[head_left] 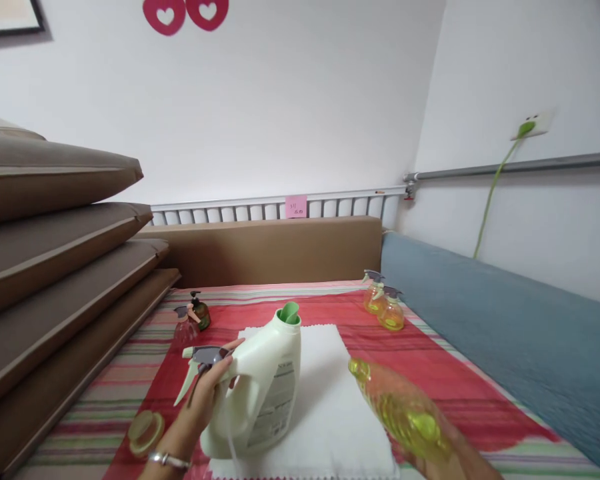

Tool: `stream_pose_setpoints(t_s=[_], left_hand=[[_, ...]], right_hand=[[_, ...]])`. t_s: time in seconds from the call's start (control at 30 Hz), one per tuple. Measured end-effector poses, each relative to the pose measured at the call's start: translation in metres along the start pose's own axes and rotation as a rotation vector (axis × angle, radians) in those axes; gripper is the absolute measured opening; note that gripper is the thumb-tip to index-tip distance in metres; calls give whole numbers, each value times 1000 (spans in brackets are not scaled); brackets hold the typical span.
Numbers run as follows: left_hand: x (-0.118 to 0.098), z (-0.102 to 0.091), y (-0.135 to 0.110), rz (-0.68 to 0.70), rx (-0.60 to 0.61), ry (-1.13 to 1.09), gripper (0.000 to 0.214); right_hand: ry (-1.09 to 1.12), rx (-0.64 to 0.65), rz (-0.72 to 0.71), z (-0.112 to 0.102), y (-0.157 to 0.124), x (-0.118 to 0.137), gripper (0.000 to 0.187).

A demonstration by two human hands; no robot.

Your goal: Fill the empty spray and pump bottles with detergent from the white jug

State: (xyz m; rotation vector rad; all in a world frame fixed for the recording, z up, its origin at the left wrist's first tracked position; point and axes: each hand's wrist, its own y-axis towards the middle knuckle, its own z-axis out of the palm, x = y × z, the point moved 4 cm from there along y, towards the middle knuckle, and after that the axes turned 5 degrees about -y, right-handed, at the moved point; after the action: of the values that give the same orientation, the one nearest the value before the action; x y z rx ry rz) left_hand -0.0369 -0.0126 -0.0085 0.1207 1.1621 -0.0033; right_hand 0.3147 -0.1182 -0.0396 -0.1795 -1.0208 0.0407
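Observation:
My left hand [211,381] is closed around a grey-and-white trigger spray head [207,355], whose thin dip tube hangs down in front of the jug. The fingers are beside the handle of a large pale detergent jug [275,380]; I cannot tell whether they grip it too. This jug stands on a white cloth [330,400], its green spout [289,313] uncovered. On the right, my right hand [443,450] holds a clear bottle [405,413] of yellow liquid, tilted with its neck toward the jug and blurred. A round pale cap [146,432] lies left of my left wrist.
Two spray bottles [391,313] with yellow liquid stand at the back right. A pink spray bottle [187,325] and a dark pump bottle [201,312] stand at the back left. Stacked cushions [65,233] line the left, a blue padded side [480,320] the right.

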Motion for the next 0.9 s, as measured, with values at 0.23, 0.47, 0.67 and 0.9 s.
stream_pose_setpoints(t_s=[0.23,0.47,0.67,0.9], left_hand=[[1,7,-11,-14,47,146,44],[-7,37,-12,7,140,227,38],[-10,44,-11,19,127,237,37],[-4,41,-7,10,150,258,37]], right_hand=[[-6,-43,-157,18,24,66,48],[-208,-48,-220,31,48,98,37],[-337,-57,-235,30,59,112,34],[-409,-51,-245,33,62,118,34]])
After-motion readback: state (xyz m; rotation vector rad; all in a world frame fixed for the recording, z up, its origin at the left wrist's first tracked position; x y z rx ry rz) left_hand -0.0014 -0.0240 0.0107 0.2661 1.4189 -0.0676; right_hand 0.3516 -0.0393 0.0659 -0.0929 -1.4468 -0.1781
